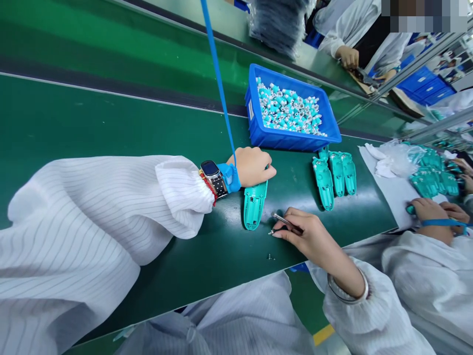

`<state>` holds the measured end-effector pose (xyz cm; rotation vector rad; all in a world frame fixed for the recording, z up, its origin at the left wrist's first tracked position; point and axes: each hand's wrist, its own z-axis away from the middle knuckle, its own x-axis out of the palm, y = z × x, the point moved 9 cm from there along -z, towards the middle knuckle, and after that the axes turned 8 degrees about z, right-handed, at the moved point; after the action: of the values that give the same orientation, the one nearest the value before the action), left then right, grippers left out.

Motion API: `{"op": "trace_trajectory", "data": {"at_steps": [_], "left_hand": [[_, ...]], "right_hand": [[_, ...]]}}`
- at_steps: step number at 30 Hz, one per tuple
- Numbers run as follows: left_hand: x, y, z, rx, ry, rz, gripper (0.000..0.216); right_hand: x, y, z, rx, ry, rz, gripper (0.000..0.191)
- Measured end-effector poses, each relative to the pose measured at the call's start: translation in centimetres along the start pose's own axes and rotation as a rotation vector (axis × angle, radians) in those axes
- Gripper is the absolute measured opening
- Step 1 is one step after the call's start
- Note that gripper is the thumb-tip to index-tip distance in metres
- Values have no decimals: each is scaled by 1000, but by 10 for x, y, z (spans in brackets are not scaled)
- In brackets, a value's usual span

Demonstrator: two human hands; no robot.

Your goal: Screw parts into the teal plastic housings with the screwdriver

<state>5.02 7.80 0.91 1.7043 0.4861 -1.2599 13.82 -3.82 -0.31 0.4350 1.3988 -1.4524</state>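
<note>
My left hand (253, 165) is closed over the top end of a teal plastic shell (254, 204) lying on the green belt (111, 118). A watch, a red bead bracelet and a blue wrist strap sit on that wrist. My right hand (306, 234) pinches metal tweezers (283, 223), their tips touching the belt just right of the shell. A tiny dark part (271, 256) lies on the belt below the tweezers.
A blue bin (254, 123) of small teal and white parts stands behind my left hand. Three teal shells (334, 173) lie to its right. A co-worker's hands (436, 212) work at right by a white sheet and more teal shells. Another person sits across the belt.
</note>
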Motion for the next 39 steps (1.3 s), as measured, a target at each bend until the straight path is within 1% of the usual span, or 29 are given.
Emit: {"op": "trace_trajectory", "data": {"at_steps": [3, 8, 13, 17, 20, 22, 25, 27, 30, 33, 36, 39], "left_hand": [[0, -1, -1, -4, -5, 1, 42], [-1, -1, 0, -10, -9, 1, 42], [-3, 1, 2, 11, -4, 9, 44], [-2, 0, 1, 1, -7, 8, 44], [-2, 0, 1, -2, 3, 22, 43], [-3, 0, 1, 4, 2, 42, 42], [-4, 2, 2, 21, -5, 65, 42], [-5, 3, 3, 34, 1, 70, 42], [-4, 1, 1, 33, 19, 74, 43], [-2, -1, -1, 23, 28, 81, 43], [-1, -1, -1, 36, 32, 92, 43], [-2, 0, 0, 48, 32, 101, 44]], "right_hand": [[-1, -2, 1, 0, 20, -15, 8], [0, -3, 1, 9, 18, -20, 12], [-2, -2, 3, 32, 22, -25, 10], [-10, 3, 2, 110, 81, -189, 12], [-15, 2, -8, 159, 107, -291, 15], [-21, -8, -18, 100, 136, -299, 16], [-29, -27, -32, -43, 186, -247, 19], [-31, -34, -38, -84, 194, -214, 17], [-32, -33, -42, -44, 197, -230, 11], [-31, -28, -45, 21, 207, -278, 12], [-32, -29, -45, 3, 264, -289, 11], [-32, -32, -45, -22, 302, -242, 11]]}}
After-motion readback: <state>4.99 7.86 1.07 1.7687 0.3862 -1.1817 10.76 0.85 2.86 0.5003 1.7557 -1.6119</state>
